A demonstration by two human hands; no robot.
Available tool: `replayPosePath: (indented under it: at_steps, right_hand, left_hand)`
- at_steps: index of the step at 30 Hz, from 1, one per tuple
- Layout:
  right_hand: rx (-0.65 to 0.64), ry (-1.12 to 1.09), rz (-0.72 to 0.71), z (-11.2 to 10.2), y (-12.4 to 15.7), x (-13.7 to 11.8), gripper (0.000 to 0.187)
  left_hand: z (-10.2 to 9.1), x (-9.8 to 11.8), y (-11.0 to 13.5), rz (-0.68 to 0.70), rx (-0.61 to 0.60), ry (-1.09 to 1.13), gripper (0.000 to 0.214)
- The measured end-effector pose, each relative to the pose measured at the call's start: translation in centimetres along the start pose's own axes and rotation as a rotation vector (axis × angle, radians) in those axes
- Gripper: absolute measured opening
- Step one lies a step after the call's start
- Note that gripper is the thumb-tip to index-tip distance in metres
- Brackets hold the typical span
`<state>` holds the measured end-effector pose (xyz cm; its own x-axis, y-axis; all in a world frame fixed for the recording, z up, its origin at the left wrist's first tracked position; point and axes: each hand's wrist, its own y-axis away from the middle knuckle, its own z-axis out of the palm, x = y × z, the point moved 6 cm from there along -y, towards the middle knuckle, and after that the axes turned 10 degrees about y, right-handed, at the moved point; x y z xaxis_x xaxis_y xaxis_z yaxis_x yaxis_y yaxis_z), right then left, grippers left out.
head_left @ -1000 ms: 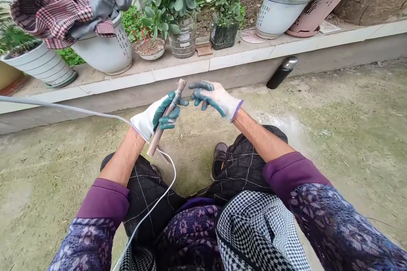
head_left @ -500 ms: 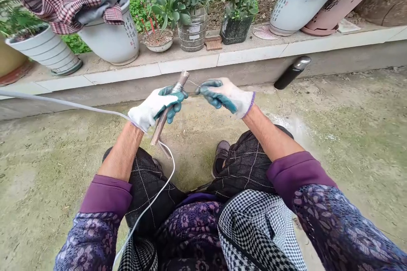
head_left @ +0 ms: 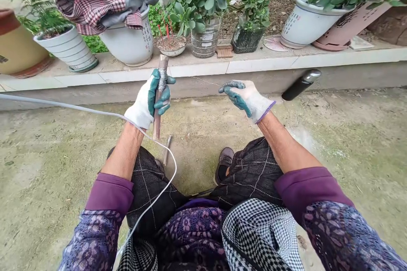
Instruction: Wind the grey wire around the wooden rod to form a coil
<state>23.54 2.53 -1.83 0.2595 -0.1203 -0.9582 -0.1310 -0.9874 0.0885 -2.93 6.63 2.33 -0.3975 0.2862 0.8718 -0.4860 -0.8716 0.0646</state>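
Note:
My left hand, in a white glove with a green coated palm, is wrapped round a wooden stick held nearly upright. Near the stick's top, silvery wire is wound in several close turns. A thin strand runs from there across to my right hand, gloved the same way. Its thumb and fingers are pinched on the strand's end. A pale cord passes over my left wrist and loops down across my lap.
A short rod lies on the ground by my left foot. Ahead runs a low tiled ledge bearing potted plants, a small brush and a white pot draped with cloth. A black flask leans against the ledge at right.
My hands have drawn apart, stretching a longer length of strand between them. The stick has turned more upright and moved left, and my view has shifted slightly.

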Motion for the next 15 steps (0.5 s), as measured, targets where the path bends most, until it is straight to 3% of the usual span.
replayPosePath:
  at_steps: [4,10,12,15]
  right_hand:
    - [-0.139,0.214,-0.077,2.5,0.8,0.4,0.023]
    - [-0.498,0.485,0.012,8.2,2.3,2.4,0.018]
    - [-0.497,0.482,0.031,8.5,1.7,2.7,0.013]
    - [-0.359,0.470,-0.024,7.3,-0.5,2.8,0.019]
  left_hand:
    - [-1.9,1.1,-1.1,0.115,0.133,-0.146,0.026]
    - [-1.9,0.0,-3.0,0.029,0.050,-0.299,0.025]
    - [-2.4,-0.2,-3.4,0.039,0.124,-0.381,0.028]
    - [-3.4,-0.2,-3.7,0.059,0.229,-0.452,0.031]
